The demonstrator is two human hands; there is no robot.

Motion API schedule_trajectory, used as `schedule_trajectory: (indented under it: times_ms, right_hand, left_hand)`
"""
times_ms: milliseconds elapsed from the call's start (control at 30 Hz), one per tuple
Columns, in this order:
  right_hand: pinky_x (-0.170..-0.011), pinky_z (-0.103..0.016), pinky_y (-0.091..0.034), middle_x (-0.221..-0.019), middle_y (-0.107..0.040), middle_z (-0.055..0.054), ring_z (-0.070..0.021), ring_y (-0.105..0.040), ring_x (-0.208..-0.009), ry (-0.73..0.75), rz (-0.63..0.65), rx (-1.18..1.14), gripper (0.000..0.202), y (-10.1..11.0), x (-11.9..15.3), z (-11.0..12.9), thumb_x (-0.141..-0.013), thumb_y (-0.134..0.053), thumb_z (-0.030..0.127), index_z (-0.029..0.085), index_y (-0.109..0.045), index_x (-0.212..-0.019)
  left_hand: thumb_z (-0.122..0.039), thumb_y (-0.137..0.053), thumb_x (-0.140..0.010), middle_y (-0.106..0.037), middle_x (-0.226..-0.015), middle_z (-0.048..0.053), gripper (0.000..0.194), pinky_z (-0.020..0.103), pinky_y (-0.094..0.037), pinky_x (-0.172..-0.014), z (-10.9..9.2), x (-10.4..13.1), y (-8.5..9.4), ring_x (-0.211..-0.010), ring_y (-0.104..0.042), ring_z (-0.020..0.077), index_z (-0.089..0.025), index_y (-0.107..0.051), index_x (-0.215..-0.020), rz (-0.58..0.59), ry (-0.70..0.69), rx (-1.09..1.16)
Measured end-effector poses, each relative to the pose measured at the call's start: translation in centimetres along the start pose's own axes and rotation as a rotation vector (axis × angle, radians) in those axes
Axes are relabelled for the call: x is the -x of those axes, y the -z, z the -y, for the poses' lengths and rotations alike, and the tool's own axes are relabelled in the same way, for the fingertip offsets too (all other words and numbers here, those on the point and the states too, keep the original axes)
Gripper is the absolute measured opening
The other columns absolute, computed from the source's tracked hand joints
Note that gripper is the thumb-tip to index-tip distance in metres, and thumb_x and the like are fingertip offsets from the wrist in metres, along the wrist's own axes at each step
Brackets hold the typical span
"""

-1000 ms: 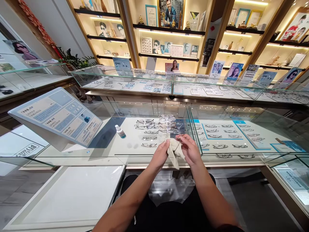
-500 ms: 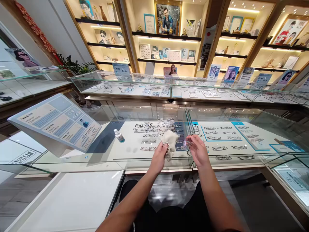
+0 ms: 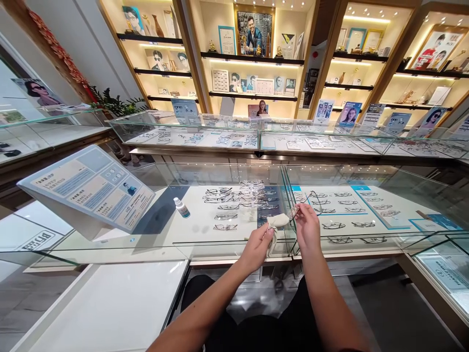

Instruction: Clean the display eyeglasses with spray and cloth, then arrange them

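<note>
My left hand [image 3: 259, 246] is closed on a pale cleaning cloth [image 3: 279, 221], whose loose end hangs below the fingers. The cloth's bunched top reaches over to a pair of eyeglasses [image 3: 315, 202] and seems to meet one lens. Pinched in my right hand [image 3: 307, 226], the glasses are tilted, with part of the dark frame standing out above and right of the fingers. How far the cloth wraps the lens cannot be told. A small white bottle with a blue-green label [image 3: 181, 208] stands on the glass counter to the left.
Beneath the glass counter top [image 3: 205, 240] lie rows of eyeglasses [image 3: 225, 227]. A large folded sign [image 3: 91, 188] stands at the left. Below it is a white drawer or tray surface [image 3: 106, 303]. A second display case [image 3: 205, 139] runs behind, before lit shelves [image 3: 252, 58].
My left hand has carried the cloth rightward to the glasses. My right hand has turned the glasses, so the frame now sticks out to the right.
</note>
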State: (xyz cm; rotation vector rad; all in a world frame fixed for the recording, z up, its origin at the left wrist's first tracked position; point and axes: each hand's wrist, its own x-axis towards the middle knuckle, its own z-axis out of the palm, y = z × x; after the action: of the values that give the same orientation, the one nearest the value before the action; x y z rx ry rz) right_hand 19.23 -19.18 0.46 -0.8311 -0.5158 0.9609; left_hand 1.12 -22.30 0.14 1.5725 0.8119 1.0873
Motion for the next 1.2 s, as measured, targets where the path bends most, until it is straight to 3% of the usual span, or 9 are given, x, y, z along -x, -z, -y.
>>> schedule_trajectory:
  times_ms: [200, 267, 367, 500, 600, 733, 900, 1100, 1200]
  right_hand:
    - [-0.061, -0.028, -0.048, -0.087, -0.073, -0.002, -0.0138, -0.059, -0.071, 0.029, -0.006, -0.063, 0.017, 1.4, -0.9, 2.9, -0.076, -0.084, 0.035, 0.023, -0.072, -0.080]
    - [-0.061, -0.029, -0.048, -0.087, -0.072, -0.002, -0.0142, -0.059, -0.071, 0.034, 0.000, -0.056, 0.016, 1.6, -0.6, 3.6, -0.078, -0.082, 0.035, 0.023, -0.071, -0.080]
    - [-0.063, -0.029, -0.048, -0.088, -0.072, -0.001, -0.0141, -0.059, -0.072, 0.029, 0.014, -0.042, 0.018, 1.9, 0.1, 4.3, -0.078, -0.083, 0.037, 0.023, -0.071, -0.080]
    - [-0.069, -0.028, -0.050, -0.088, -0.073, -0.002, -0.0145, -0.061, -0.076, -0.021, 0.066, -0.006, 0.022, 2.3, 0.8, 4.9, -0.073, -0.089, 0.037, 0.024, -0.072, -0.078]
    - [-0.073, -0.030, -0.051, -0.090, -0.076, -0.003, -0.0161, -0.062, -0.078, -0.034, 0.117, 0.060, 0.024, 2.2, 1.2, 4.8, -0.074, -0.090, 0.041, 0.024, -0.074, -0.079]
    - [-0.078, -0.033, -0.050, -0.089, -0.077, -0.004, -0.0197, -0.065, -0.083, -0.038, 0.222, 0.184, 0.019, 1.4, 2.0, 4.2, -0.079, -0.085, 0.042, 0.025, -0.077, -0.082]
    - [-0.084, -0.034, -0.049, -0.085, -0.074, -0.002, -0.0219, -0.066, -0.088, -0.014, 0.495, 0.374, 0.014, -0.4, 3.4, 3.5, -0.087, -0.079, 0.038, 0.027, -0.079, -0.078]
    - [-0.078, -0.034, -0.048, -0.084, -0.075, -0.002, -0.0216, -0.065, -0.082, -0.069, 0.596, 0.477, 0.017, -1.7, 4.1, 2.8, -0.089, -0.076, 0.040, 0.027, -0.079, -0.079]
    - [-0.077, -0.033, -0.048, -0.081, -0.074, -0.002, -0.0211, -0.064, -0.081, -0.088, 0.617, 0.508, 0.019, -1.9, 4.0, 2.6, -0.088, -0.076, 0.041, 0.026, -0.078, -0.077]
  left_hand:
    - [-0.053, -0.080, -0.083, -0.078, -0.099, 0.011, 0.046, 0.040, -0.053, -0.103, 1.8, -3.5, -2.2, -0.106, -0.072, 0.0282, -0.018, -0.075, -0.111, -0.045, 0.309, 0.702]
    - [-0.055, -0.076, -0.084, -0.077, -0.096, 0.013, 0.045, 0.042, -0.054, -0.101, 2.6, -5.1, -2.5, -0.102, -0.073, 0.0280, -0.016, -0.074, -0.106, -0.032, 0.347, 0.633]
    - [-0.048, -0.081, -0.079, -0.076, -0.086, 0.010, 0.035, 0.043, -0.055, -0.099, 4.1, -6.9, -1.7, -0.095, -0.073, 0.0284, -0.016, -0.074, -0.090, -0.021, 0.380, 0.327]
    - [-0.028, -0.090, -0.066, -0.077, -0.107, 0.011, 0.029, 0.045, -0.045, -0.113, 4.9, -7.4, 0.9, -0.120, -0.066, 0.0340, -0.021, -0.076, -0.091, -0.149, 0.361, 0.144]
    - [-0.030, -0.084, -0.075, -0.074, -0.126, 0.012, 0.034, 0.048, -0.036, -0.121, 3.5, -6.6, 2.6, -0.130, -0.060, 0.0352, -0.024, -0.078, -0.108, -0.209, 0.248, -0.023]
    - [-0.033, -0.074, -0.090, -0.065, -0.147, 0.009, 0.050, 0.048, -0.034, -0.123, -0.4, -4.7, 3.9, -0.141, -0.054, 0.0326, -0.029, -0.067, -0.139, -0.244, -0.082, -0.294]
    - [-0.036, -0.084, -0.083, -0.043, -0.169, 0.010, 0.080, 0.053, -0.022, -0.130, -4.2, -2.4, 4.3, -0.158, -0.033, 0.0360, -0.032, -0.051, -0.156, -0.202, -0.383, -0.530]
    - [-0.039, -0.087, -0.081, -0.067, -0.145, 0.010, 0.062, 0.054, -0.031, -0.125, -4.1, -1.3, 4.9, -0.145, -0.051, 0.0368, -0.030, -0.066, -0.138, -0.297, -0.416, -0.593]
    - [-0.040, -0.088, -0.080, -0.072, -0.135, 0.010, 0.059, 0.052, -0.038, -0.118, -3.5, -1.1, 5.5, -0.134, -0.059, 0.0362, -0.029, -0.068, -0.134, -0.304, -0.434, -0.646]
